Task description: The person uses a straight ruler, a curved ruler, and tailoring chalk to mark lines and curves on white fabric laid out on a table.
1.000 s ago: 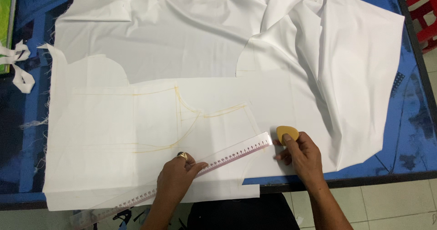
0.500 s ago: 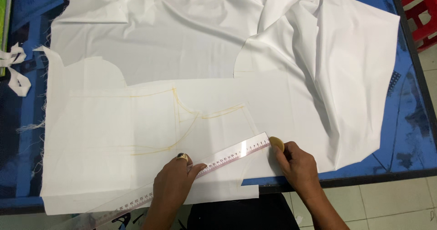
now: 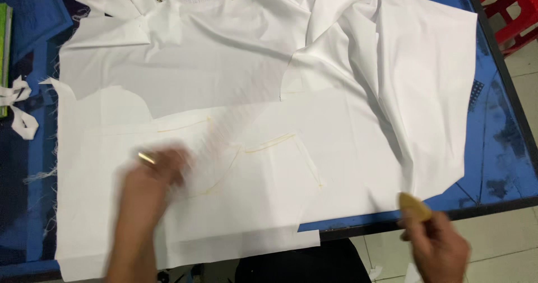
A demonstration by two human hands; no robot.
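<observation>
- At the far left edge a green book-like thing (image 3: 4, 59) lies on the blue table (image 3: 499, 148); just right of it a knotted white fabric scrap (image 3: 19, 112) rests on the blue surface, apart from the main cloth.
- The white cloth (image 3: 185, 64) covers most of the table; its left edge is frayed, with loose threads hanging onto the blue.
- The left hand (image 3: 148, 185) lies over the lower left part of the cloth, blurred by motion; a gold ring (image 3: 147, 158) shows on one finger; whether the fingers are spread or pressed together cannot be told through the blur.
- A pale, smeared streak, the clear ruler (image 3: 221, 134), rises diagonally from that hand; whether the hand grips it or only touches it cannot be told.
- Yellow chalk lines (image 3: 269, 143) cross the cloth in the middle: a short straight stroke, a curve beneath it and a slanting line to the right.
- Further right the cloth piles into loose folds (image 3: 392, 92), and one corner reaches the front table edge.
- The right hand (image 3: 440, 252) is off the table, beyond its front edge and over the tiled floor (image 3: 504, 244); its fingers pinch a tan piece of tailor's chalk (image 3: 414, 207), which points up toward the cloth's corner without touching it.
- A red stool (image 3: 518, 8) stands at the top right.
</observation>
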